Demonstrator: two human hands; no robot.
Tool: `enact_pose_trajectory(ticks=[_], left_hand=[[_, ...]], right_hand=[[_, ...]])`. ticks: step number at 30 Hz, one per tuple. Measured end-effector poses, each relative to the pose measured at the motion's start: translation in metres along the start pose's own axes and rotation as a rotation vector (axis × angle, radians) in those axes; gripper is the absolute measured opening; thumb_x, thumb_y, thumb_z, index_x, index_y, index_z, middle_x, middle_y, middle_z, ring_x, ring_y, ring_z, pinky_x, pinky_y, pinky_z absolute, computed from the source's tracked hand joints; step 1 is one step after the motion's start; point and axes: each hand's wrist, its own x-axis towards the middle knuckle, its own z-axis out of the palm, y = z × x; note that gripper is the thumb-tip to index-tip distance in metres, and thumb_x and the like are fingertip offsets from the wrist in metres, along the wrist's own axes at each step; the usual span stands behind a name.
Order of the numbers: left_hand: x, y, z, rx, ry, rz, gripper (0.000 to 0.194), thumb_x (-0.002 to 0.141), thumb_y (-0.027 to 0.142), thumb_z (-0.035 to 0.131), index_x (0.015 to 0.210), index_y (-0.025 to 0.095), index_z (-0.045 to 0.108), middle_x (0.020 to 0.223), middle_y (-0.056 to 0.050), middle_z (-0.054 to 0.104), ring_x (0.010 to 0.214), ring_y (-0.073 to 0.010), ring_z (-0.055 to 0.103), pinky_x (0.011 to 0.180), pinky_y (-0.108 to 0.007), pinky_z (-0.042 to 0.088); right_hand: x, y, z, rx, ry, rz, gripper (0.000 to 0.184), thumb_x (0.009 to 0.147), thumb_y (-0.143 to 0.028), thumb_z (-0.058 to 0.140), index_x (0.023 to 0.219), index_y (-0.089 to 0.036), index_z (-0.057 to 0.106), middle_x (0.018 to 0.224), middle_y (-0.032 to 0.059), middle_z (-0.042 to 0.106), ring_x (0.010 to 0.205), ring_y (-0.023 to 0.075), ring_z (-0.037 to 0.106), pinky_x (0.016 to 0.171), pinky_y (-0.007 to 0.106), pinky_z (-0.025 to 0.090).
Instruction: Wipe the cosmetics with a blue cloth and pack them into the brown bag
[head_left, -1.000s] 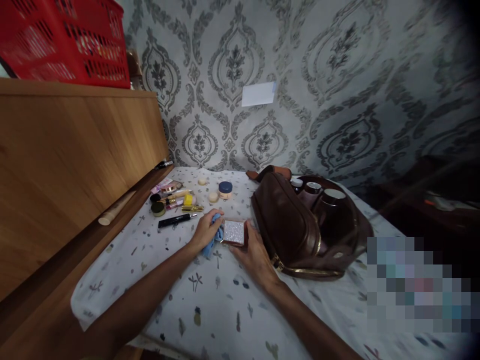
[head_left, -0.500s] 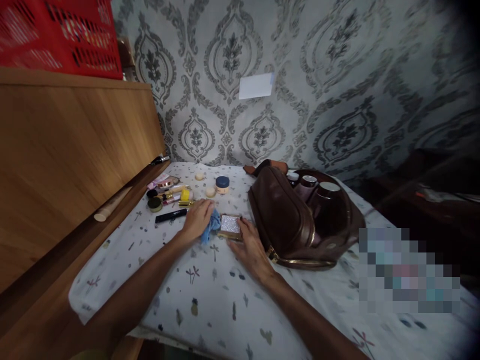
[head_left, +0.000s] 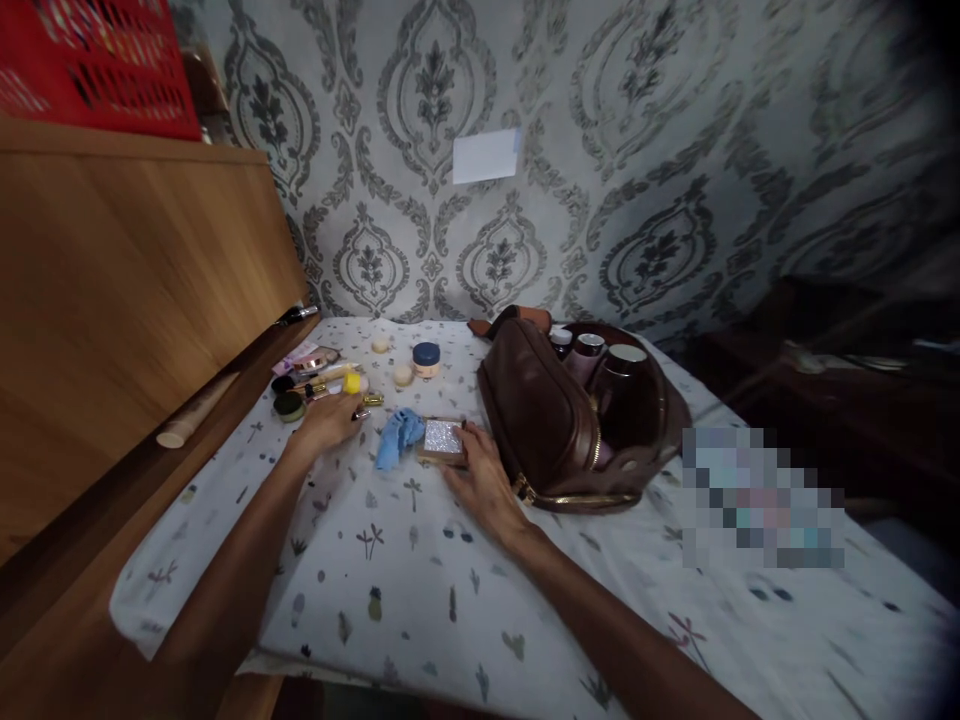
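Patterned wall [head_left: 499, 265] up behind the printed sheet [head_left: 420, 570], left hand [head_left: 328, 422] over a dark tube [head_left: 361, 414], right hand [head_left: 484, 480] touching the glittery compact [head_left: 442, 438], blue cloth [head_left: 400, 436] alongside, can't tell either grip.

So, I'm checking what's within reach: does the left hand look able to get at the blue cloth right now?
Probably yes: the blue cloth lies just right of the left hand, with nothing on top. Its fingers are at the silver-tipped tube, though, and may need to leave it first.
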Motion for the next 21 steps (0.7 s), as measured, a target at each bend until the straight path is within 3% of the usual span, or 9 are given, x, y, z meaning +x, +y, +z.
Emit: enact_pose_trajectory(ticks=[4, 8, 10, 12, 15, 18, 21], left_hand=[[-0.001, 0.001, -0.001, -0.001, -0.010, 0.018, 0.013, 0.078, 0.019, 0.058, 0.087, 0.022, 0.066, 0.098, -0.009, 0.073, 0.099, -0.0278, 0.063, 0.082, -0.034, 0.045], [0.001, 0.009, -0.008, -0.080, 0.014, 0.045, 0.009, 0.079, 0.029, 0.060, 0.084, 0.021, 0.062, 0.085, -0.006, 0.068, 0.084, -0.0238, 0.063, 0.070, -0.030, 0.046], [0.002, 0.019, -0.011, -0.360, -0.014, 0.050, 0.017, 0.078, 0.037, 0.062, 0.082, 0.021, 0.059, 0.076, -0.002, 0.063, 0.072, -0.0196, 0.060, 0.059, -0.026, 0.044], [0.000, 0.033, -0.011, -0.774, -0.084, 0.033, 0.027, 0.073, 0.044, 0.069, 0.080, 0.020, 0.059, 0.072, 0.001, 0.059, 0.062, -0.0156, 0.057, 0.048, -0.021, 0.041], [-0.006, 0.057, -0.006, -1.211, -0.182, -0.013, 0.038, 0.063, 0.046, 0.081, 0.078, 0.018, 0.060, 0.068, 0.002, 0.057, 0.056, -0.0118, 0.054, 0.042, -0.017, 0.039], [-0.013, 0.079, 0.003, -1.394, -0.228, -0.030, 0.041, 0.060, 0.045, 0.085, 0.076, 0.018, 0.060, 0.068, 0.002, 0.058, 0.057, -0.0113, 0.056, 0.046, -0.019, 0.045], [-0.016, 0.088, 0.009, -1.384, -0.236, 0.037, 0.037, 0.066, 0.048, 0.082, 0.076, 0.018, 0.061, 0.072, 0.000, 0.060, 0.063, -0.0141, 0.060, 0.056, -0.024, 0.052]], right_hand=[[0.000, -0.002, -0.001, 0.008, 0.011, 0.001, 0.053, 0.084, -0.026, 0.061, 0.136, -0.020, 0.054, 0.146, 0.0156, 0.045, 0.137, 0.0319, 0.043, 0.115, 0.053, 0.038], [0.001, -0.015, -0.008, 0.024, 0.067, -0.037, 0.043, 0.084, -0.022, 0.058, 0.127, -0.018, 0.061, 0.144, 0.0166, 0.048, 0.134, 0.0322, 0.046, 0.112, 0.053, 0.041], [0.000, -0.025, -0.013, 0.077, 0.092, -0.074, 0.033, 0.086, -0.023, 0.056, 0.118, -0.020, 0.065, 0.134, 0.0161, 0.056, 0.127, 0.0315, 0.052, 0.108, 0.052, 0.044], [-0.001, -0.034, -0.017, 0.160, 0.069, -0.081, 0.025, 0.091, -0.028, 0.053, 0.111, -0.020, 0.067, 0.118, 0.0140, 0.064, 0.112, 0.0288, 0.061, 0.099, 0.048, 0.050], [-0.004, -0.045, -0.018, 0.341, -0.035, 0.012, 0.028, 0.096, -0.039, 0.050, 0.110, -0.021, 0.065, 0.103, 0.0098, 0.068, 0.092, 0.0235, 0.067, 0.081, 0.039, 0.056], [-0.004, -0.050, -0.014, 0.622, -0.143, 0.159, 0.043, 0.090, -0.053, 0.057, 0.120, -0.022, 0.059, 0.106, 0.0067, 0.069, 0.091, 0.0216, 0.069, 0.078, 0.035, 0.056], [-0.002, -0.050, -0.010, 0.932, -0.262, 0.328, 0.058, 0.076, -0.059, 0.073, 0.119, -0.024, 0.057, 0.100, 0.0028, 0.070, 0.082, 0.0197, 0.071, 0.075, 0.034, 0.057]])
